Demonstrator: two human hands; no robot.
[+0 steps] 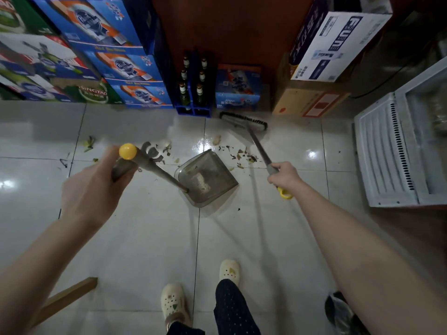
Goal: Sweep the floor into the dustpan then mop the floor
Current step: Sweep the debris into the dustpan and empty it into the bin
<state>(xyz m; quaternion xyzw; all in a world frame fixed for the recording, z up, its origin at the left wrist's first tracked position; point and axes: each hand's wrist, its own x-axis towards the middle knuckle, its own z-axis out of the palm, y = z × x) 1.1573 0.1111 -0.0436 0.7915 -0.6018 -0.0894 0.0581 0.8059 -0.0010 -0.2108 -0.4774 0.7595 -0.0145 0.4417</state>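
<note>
Glossy tiled floor [150, 238], translucent plastic dustpan [208, 180], cardboard boxes [312, 102], glass bottles [185, 93].

Read "SINGTAO" in white capitals on green carton [93, 93], bottom of left stack, leading letter hidden. Noted a round ribbon badge repeated on blue cartons [130, 66] beside it; could not resolve the script inside. Made out large dark block letters, turned sideways, on white box [338, 44] upper right: roughly "FUmE". Saw Chinese characters on its dark side panel, too small to transcribe. Found digits near lower edge of small blue carton [238, 88] — possibly "2006". Logged red markings on brown carton [302, 102] as unreadable.
</note>
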